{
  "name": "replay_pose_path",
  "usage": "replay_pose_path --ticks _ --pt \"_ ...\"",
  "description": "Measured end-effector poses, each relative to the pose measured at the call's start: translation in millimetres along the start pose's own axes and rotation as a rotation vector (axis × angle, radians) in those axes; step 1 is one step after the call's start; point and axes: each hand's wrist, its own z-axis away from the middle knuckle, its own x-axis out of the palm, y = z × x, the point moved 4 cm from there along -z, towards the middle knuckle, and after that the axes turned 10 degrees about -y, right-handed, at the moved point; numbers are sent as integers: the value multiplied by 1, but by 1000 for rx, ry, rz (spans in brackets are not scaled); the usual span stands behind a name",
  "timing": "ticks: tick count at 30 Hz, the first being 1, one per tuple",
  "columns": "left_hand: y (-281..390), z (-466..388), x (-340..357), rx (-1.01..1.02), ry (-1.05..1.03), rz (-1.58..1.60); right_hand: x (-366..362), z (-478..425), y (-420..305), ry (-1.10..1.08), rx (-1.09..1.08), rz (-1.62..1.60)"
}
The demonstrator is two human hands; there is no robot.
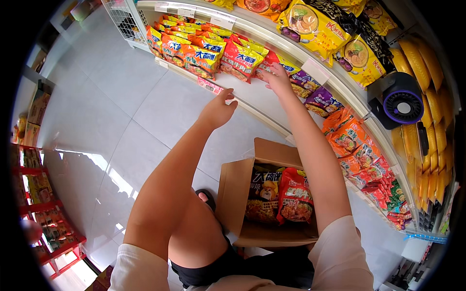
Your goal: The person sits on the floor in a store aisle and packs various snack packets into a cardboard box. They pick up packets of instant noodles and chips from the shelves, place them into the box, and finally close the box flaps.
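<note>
My left hand (218,110) hangs before the lower shelf's front edge with its fingers loosely bent and nothing in it. Over that shelf, my right hand (279,80) has its fingers apart; they overlap a red instant noodle packet (263,67), and whether they touch it I cannot tell. Just left of it stands another red noodle packet (241,60), beside rows of orange noodle packets (201,60). Purple noodle packets (322,101) lie to the right. Below my hands, an open cardboard box (233,198) holds a dark noodle packet (263,196) and a red one (296,196).
The upper shelf bears large yellow noodle packets (313,27), a black round fan-like device (403,103) and stacked golden packages (433,120). Further right are orange packets (349,140). A white wire rack (125,22) stands far left, a red display rack (54,251) lower left. Grey floor tiles (109,91) spread left.
</note>
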Motion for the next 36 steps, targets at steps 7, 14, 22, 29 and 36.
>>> replay_pose_path --ticks 7,14,22,29,36 --pt "-10 9 -13 -49 -14 -141 56 -61 35 245 -9 137" --pt "-18 11 -17 -16 -53 -244 14 -52 30 348 41 557" --pt "10 16 -8 65 -62 -348 -60 82 -6 176 -203 559" --pt "108 66 20 384 -318 -236 -131 256 -65 204 -450 153" --pt "164 121 85 388 -542 39 -137 364 -94 251 -521 -387"
